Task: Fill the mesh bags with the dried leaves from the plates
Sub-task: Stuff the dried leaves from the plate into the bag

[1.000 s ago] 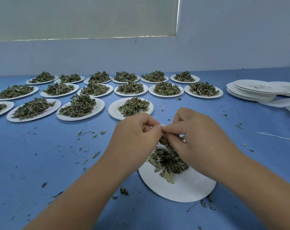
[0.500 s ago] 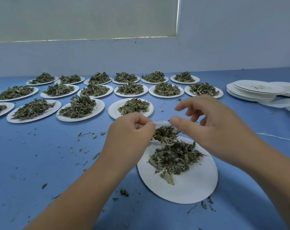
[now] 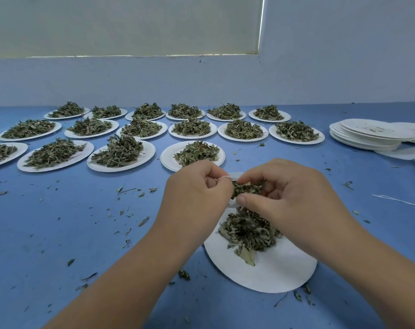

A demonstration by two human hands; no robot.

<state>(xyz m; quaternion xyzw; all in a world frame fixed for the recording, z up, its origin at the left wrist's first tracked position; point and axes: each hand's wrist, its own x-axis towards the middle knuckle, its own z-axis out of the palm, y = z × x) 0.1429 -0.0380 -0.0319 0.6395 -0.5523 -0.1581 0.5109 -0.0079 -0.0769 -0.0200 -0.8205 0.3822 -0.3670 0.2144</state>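
Blue tabletop (image 3: 59, 233): over the near round white paper plate (image 3: 273, 274), left hand (image 3: 197, 193) pinches a small white mesh bag (image 3: 235, 176), right hand (image 3: 292, 198) pinches dried green leaves (image 3: 247, 188) at its mouth; a slack rim could spill them.

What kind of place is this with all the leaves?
Probably a workshop for hand-packing dried herbs or tea: rows of leaf-heaped plates on a blue table, a stack of empty plates, and a mesh bag being filled with leaves.
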